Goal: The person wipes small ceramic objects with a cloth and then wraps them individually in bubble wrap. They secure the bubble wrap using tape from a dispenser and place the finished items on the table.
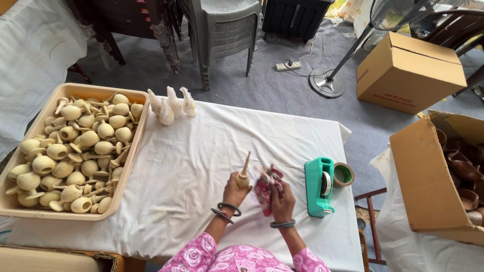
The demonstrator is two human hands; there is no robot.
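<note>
My table under its smooth white cloth (201, 166) carries, at its left end, a shallow beige plastic tray (132, 146) heaped with rounded pale wooden tops. Right of the tray stands a teal tape dispenser (319, 186). Between them, my left hand (235, 191) grips one pale, spindle-stemmed wooden top (244, 174), and my right hand (282, 201) clutches a crumpled red patterned cloth (266, 187) just beside it.

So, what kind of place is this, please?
Probably a small home craft workshop: a tray of unpainted wooden pieces, a tape dispenser on a cloth-covered table, cardboard boxes on the floor.
</note>
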